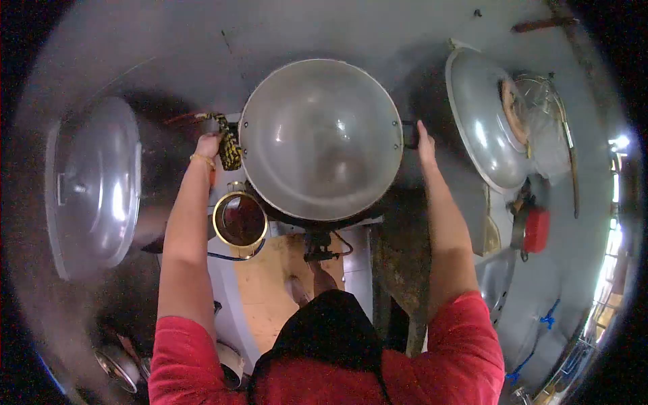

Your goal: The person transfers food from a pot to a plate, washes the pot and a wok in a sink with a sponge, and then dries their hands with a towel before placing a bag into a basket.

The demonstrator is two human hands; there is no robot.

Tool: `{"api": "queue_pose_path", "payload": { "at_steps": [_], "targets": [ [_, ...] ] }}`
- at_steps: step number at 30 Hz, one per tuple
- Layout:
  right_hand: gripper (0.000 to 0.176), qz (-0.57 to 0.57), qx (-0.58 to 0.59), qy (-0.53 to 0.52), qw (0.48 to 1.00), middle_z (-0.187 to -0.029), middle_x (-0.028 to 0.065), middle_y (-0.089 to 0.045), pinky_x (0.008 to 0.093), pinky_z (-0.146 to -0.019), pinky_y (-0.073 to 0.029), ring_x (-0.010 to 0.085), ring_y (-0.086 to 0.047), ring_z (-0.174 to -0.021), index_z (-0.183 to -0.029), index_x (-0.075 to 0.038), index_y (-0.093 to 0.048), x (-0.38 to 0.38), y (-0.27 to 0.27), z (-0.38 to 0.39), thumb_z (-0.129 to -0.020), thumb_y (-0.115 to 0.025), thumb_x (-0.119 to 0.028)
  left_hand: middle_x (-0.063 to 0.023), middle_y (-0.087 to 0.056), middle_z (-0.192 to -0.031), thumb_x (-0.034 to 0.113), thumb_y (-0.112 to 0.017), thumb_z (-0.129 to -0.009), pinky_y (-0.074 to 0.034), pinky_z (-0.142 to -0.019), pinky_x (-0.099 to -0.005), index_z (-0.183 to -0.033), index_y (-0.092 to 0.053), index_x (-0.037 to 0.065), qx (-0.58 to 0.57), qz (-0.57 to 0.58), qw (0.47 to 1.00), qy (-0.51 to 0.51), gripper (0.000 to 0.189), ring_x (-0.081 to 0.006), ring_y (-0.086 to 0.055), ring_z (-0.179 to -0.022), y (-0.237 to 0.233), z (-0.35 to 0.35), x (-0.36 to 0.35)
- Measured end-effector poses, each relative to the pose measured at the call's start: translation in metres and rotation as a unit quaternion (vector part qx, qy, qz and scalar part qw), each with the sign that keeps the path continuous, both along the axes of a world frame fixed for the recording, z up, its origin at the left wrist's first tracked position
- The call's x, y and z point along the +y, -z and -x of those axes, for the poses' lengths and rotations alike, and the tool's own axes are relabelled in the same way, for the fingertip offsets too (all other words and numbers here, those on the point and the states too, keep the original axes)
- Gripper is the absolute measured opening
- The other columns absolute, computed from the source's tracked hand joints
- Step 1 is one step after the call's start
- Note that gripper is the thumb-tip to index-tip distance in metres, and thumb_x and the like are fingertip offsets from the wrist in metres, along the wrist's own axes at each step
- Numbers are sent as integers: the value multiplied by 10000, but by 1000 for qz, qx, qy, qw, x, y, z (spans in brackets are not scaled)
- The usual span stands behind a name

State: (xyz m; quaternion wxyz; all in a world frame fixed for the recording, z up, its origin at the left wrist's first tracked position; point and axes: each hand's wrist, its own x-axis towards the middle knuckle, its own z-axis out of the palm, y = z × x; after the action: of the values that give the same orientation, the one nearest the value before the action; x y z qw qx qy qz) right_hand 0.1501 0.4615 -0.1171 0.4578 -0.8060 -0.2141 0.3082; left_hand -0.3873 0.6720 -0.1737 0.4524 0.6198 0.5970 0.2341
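A large, round metal wok (320, 145) with dark side handles sits in front of me, its pale inside showing faint reflections. At its left side, my left hand (210, 144) is closed on a black-and-yellow patterned cloth (230, 150), which covers most of the handle there. My right hand (425, 142) grips the black right handle (409, 134), the fingers partly hidden behind it. Below the wok's left edge, close to my left forearm, stands a gold-rimmed pot (239, 220) with dark reddish-brown contents.
A burner fitting with a hose (320, 253) shows under the wok. Large metal lids or pans stand at left (101, 189) and right (486, 121). A red object (536, 229) and a clear plastic bag (548, 128) are at right. A wooden board (260, 283) lies below.
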Motion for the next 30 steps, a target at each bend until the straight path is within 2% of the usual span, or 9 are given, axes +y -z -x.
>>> {"api": "queue_pose_path", "payload": {
  "at_steps": [8,11,13,14,16,22,25,28,30],
  "targets": [
    [807,75,9,-65,995,-1220,195,-466,338,-977,-279,285,-418,-1151,-1147,68,-489,39,56,-10,-743,-459,-630,-176,-598,-1000,215,-536,-781,-429,-791,-358,-1004,-594,25,25,116,992,-30,299,-316,-558,-956,124,40,21],
    [834,54,-21,-34,998,-1196,202,-483,341,-970,-284,299,-437,-1125,-1132,81,-493,40,48,12,-728,-466,-648,-175,-601,-993,205,-532,-776,-438,-769,-364,-996,-594,22,196,31,980,-12,293,-321,-570,-923,170,54,23],
    [850,63,-14,-34,997,-1195,205,-482,341,-970,-283,301,-437,-1123,-1138,87,-484,42,56,10,-721,-471,-654,-173,-604,-986,162,-559,-751,-447,-751,-359,-987,-594,20,-2,75,996,-44,277,-316,-574,-912,201,73,28],
    [867,70,-7,-33,997,-1195,208,-481,340,-970,-283,302,-438,-1121,-1143,92,-475,42,60,9,-713,-476,-660,-173,-604,-986,162,-559,-751,-447,-751,-359,-987,-594,20,-1,77,996,-44,277,-316,-574,-912,181,67,24],
    [884,85,-15,-31,996,-1200,211,-474,341,-972,-281,302,-429,-1131,-1146,95,-471,42,52,17,-700,-486,-668,-164,-621,-937,125,-599,-726,-451,-750,-347,-966,-595,5,334,-53,922,189,268,-280,-589,-891,112,39,7],
    [931,162,-46,-32,985,-1193,224,-472,354,-975,-283,310,-420,-1144,-1145,100,-469,41,56,17,-653,-522,-688,-148,-632,-878,174,-616,-738,-445,-744,-341,-941,-623,18,-129,115,978,-119,256,-234,-582,-884,189,65,-2],
    [945,187,-33,-5,982,-1187,224,-477,356,-968,-293,311,-433,-1133,-1143,106,-467,41,71,12,-644,-521,-696,-145,-631,-918,213,-613,-751,-436,-764,-350,-954,-626,29,-47,82,995,-29,274,-256,-586,-879,198,76,-4],
    [936,183,-15,-26,983,-1189,213,-482,354,-959,-305,307,-443,-1123,-1134,99,-481,43,72,7,-646,-512,-699,-136,-631,-939,264,-613,-753,-426,-790,-356,-978,-618,28,220,129,966,31,327,-277,-588,-879,64,21,-27],
    [924,187,-9,-58,981,-1191,204,-484,354,-955,-310,305,-445,-1122,-1130,89,-493,40,66,6,-647,-509,-699,-135,-625,-956,279,-598,-761,-419,-808,-352,-986,-615,29,269,98,955,80,336,-276,-580,-901,81,30,-23]
  ]
}}
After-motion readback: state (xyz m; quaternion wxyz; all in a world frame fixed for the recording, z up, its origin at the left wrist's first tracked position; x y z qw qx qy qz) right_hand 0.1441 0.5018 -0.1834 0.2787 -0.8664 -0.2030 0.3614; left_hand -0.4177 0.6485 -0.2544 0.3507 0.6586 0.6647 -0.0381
